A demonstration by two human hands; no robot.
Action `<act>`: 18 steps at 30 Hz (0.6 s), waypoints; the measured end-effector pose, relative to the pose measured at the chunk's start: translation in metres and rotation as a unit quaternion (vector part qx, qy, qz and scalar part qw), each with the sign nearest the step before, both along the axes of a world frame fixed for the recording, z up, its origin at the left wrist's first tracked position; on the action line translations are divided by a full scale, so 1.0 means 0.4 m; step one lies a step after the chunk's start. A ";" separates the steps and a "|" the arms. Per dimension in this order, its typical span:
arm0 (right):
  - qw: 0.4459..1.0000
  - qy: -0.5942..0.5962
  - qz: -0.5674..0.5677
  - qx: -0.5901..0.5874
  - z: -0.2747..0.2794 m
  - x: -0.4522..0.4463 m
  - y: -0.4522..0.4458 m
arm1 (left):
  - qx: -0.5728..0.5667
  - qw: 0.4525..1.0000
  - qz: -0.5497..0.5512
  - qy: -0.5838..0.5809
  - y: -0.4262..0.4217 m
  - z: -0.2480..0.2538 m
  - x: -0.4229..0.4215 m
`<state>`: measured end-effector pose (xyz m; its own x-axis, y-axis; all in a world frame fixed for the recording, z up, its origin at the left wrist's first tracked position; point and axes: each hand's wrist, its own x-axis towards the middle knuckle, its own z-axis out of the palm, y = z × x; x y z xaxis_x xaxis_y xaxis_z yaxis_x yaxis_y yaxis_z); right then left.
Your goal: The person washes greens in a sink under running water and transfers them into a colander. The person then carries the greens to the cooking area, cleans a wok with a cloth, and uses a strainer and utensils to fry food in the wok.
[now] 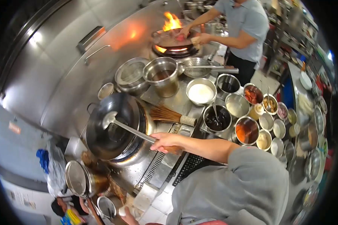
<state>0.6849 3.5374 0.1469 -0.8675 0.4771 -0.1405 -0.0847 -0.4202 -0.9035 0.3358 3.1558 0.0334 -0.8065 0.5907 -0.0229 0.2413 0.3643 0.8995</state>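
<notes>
My right hand (165,142) is closed around the wooden handle of a long metal ladle (133,130). The ladle's bowl is over the inside of a dark wok (114,129), which sits tilted on a burner and looks empty. At the bottom edge my left hand (128,217) is partly visible, its fingers closed on a pale cloth (124,210), beside a small metal pot (107,206). A bamboo brush (165,113) lies between the wok and the seasoning pots, beyond my right hand.
A co-worker (244,33) stands at a second wok (172,39) with flames. Between us are a deep pot (161,77), a bowl of white contents (201,93), a dark sauce pot (217,118) and several ingredient containers. A strainer (76,178) rests on a pot at lower left.
</notes>
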 end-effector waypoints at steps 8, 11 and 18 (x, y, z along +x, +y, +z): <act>0.804 -0.083 -0.321 0.494 -0.132 0.101 -0.031 | 0.358 0.735 -0.165 -0.551 0.411 0.098 0.119; 0.934 -0.163 -0.240 0.208 0.032 0.175 -0.129 | 0.287 0.666 -0.214 -0.655 0.585 0.224 0.203; 0.904 -0.220 -0.272 0.247 0.032 0.295 -0.155 | 0.138 0.759 -0.127 -0.624 0.772 0.207 0.175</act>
